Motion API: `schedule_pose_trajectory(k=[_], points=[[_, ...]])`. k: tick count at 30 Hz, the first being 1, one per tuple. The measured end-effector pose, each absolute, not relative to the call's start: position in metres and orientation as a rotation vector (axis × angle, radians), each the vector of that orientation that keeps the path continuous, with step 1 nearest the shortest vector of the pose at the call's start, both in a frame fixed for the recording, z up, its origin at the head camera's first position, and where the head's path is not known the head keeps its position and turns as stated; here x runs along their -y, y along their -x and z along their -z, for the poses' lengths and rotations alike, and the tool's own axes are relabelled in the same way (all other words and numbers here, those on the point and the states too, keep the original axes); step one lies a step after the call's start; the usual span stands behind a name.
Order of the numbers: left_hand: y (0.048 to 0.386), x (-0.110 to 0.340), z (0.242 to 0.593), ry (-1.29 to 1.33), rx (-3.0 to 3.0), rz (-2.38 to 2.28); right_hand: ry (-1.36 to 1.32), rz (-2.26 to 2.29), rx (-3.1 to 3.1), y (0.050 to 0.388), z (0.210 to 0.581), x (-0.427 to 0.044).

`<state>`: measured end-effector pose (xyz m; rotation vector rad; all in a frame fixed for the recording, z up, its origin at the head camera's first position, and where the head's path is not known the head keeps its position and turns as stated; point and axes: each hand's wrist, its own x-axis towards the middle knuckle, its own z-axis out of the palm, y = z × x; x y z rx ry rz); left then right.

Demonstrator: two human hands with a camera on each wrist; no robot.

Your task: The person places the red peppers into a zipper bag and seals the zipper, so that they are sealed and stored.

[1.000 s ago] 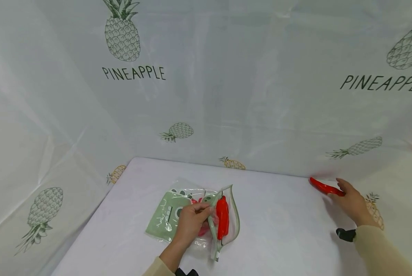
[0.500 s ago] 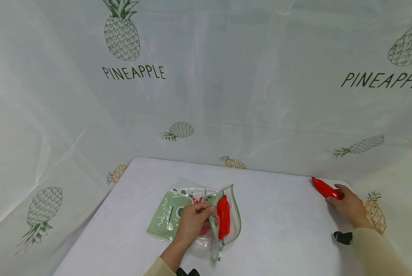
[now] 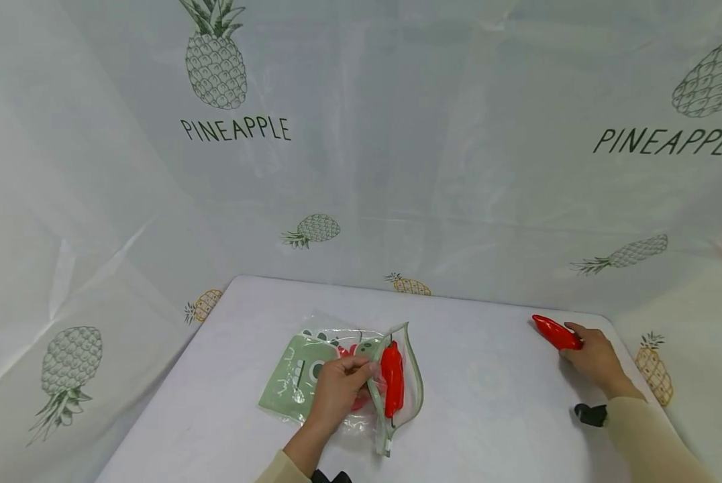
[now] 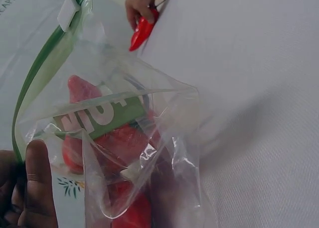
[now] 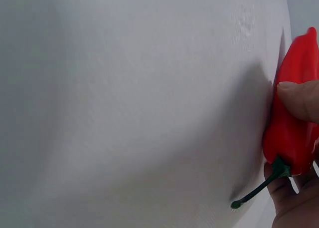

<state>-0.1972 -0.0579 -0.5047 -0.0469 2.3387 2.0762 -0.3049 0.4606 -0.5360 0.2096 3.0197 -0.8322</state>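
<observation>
My left hand [image 3: 335, 389] pinches the green-edged rim of a clear zip bag [image 3: 414, 402], its mouth spread apart. Red peppers [image 3: 392, 379] show inside it, and through the plastic in the left wrist view [image 4: 130, 208]. A white slider [image 4: 68, 12] sits at one end of the zip. Over at the right side of the table, my right hand [image 3: 596, 359] holds another red chili pepper [image 3: 555, 331]. Its green stem [image 5: 261, 189] points back past the fingers in the right wrist view, with the thumb [image 5: 301, 101] across the pepper's body.
The white table [image 3: 476, 389] has its back edge against a hanging sheet [image 3: 445, 168] printed with pineapples. A green cartoon print [image 3: 297, 379] covers the left part of the bag. Black wrist cameras [image 3: 590, 414] sit by the sleeves.
The right hand has moved left and slightly toward the near side, bringing the chili pepper away from the table's right end. The left hand stays on the bag's rim, almost unmoved.
</observation>
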Motion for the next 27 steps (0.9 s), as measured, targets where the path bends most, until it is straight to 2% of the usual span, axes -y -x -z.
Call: schedule_pose_trajectory(k=[9,27], points=[[0.194,0.057,0.505,0.050,-2.330,-2.080,-0.160,0.853,-3.012,0.293,0.538,-0.452],[0.192,0.054,0.506,0.059,-2.315,-2.089,-0.151,1.018,-3.053,0.262,0.520,-0.405]])
